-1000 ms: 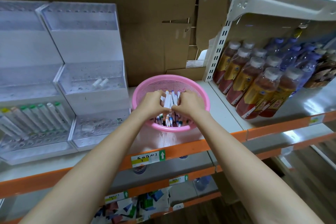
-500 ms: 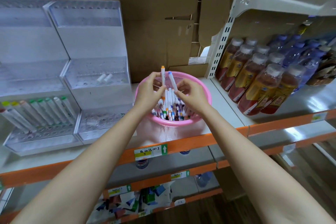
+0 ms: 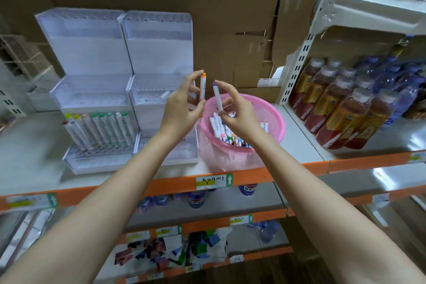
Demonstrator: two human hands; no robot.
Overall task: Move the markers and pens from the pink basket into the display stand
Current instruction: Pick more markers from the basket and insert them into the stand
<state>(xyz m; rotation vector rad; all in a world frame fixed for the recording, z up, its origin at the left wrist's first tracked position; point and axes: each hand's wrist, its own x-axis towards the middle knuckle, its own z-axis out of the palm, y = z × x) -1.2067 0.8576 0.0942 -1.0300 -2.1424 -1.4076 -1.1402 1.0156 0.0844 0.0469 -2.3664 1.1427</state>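
Near the middle of the frame the person lifts both hands above the pink basket (image 3: 242, 143), one marker in each. The left hand (image 3: 182, 108) pinches an orange-capped marker (image 3: 202, 86) between thumb and fingers, holding it upright with the cap on top — this way the lower end can go straight down into a hole. The right hand (image 3: 237, 113) has its fingers closed lightly on a blue-capped marker (image 3: 217, 97), which leans a little to the left.

The basket stands on the shelf (image 3: 297, 136) in the centre, just beside the display stand (image 3: 115, 90) at the left, so the way from one to the other is short. Many markers lie in it yet, I judge most of the work remains. In the lower left tier of the stand a row of green-capped markers (image 3: 101, 131) is already standing in its holes, leaning back. The bottles (image 3: 341, 108) at the right take no part.
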